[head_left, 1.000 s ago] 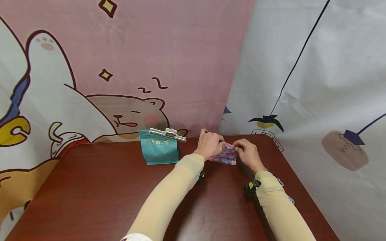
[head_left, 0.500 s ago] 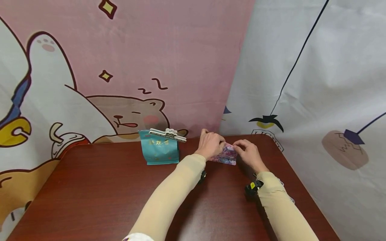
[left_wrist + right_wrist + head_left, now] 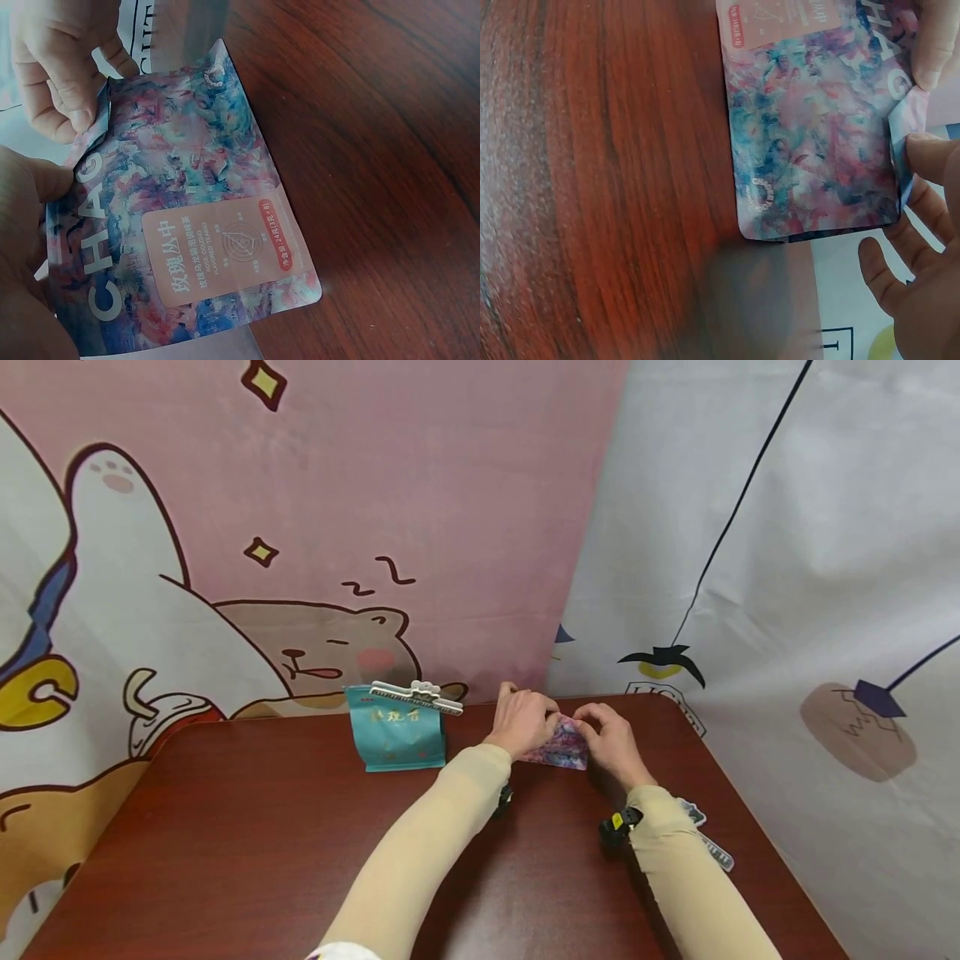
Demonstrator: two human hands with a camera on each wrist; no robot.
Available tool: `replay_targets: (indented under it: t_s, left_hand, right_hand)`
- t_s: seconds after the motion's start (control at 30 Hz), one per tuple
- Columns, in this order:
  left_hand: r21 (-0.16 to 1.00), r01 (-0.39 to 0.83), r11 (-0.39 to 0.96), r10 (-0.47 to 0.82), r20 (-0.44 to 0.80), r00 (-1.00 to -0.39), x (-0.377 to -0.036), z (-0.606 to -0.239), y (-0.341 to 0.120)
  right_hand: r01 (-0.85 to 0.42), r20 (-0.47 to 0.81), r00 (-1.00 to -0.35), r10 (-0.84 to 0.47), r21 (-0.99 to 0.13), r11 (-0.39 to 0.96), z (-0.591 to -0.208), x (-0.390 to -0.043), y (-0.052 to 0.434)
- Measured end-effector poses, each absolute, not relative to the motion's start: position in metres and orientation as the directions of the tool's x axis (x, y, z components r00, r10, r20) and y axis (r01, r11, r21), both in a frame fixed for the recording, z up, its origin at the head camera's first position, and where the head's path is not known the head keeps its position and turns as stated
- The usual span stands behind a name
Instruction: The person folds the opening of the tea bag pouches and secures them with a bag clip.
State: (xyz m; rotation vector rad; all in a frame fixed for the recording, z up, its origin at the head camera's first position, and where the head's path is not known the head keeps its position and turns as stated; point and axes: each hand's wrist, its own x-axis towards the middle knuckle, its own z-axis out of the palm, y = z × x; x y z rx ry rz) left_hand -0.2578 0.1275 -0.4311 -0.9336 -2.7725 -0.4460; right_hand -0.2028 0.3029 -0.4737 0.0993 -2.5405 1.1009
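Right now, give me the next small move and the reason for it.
I'd probably carry the fold further across the pouch's top toward the left grip. The top edge is turned down where the right grip pinches it, but the turned strip tapers toward the left thumb, so it looks uneven.

Fingers (image 3: 73,94) grip the top of a multicoloured pouch (image 3: 180,172).

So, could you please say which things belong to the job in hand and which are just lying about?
In the job:
patterned pouch
left hand and right hand, pinching it

Apparently lying about:
teal bag, white clip attached
loose clip, possibly needed
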Motion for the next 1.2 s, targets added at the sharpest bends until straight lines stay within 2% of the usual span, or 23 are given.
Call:
replay_targets:
  t_s: [0.3, 0.63, 1.2]
  left_hand:
    - [0.202, 0.613, 0.764, 0.552, 0.287, -0.783, -0.2565, -0.4329, 0.1284]
    - [0.21, 0.61, 0.764, 0.543, 0.301, -0.784, -0.2564, -0.4332, 0.1241]
    - [0.223, 0.607, 0.763, 0.559, 0.244, -0.792, -0.2562, -0.4276, 0.1241]
  right_hand:
    - [-0.197, 0.371, -0.925, 0.081, -0.652, 0.733, -0.4751, -0.2028, 0.299]
    - [-0.158, 0.352, -0.929, 0.118, -0.662, 0.733, -0.4757, -0.2042, 0.2954]
    - [-0.113, 0.296, -0.949, 0.107, -0.637, 0.762, -0.4742, -0.2018, 0.3016]
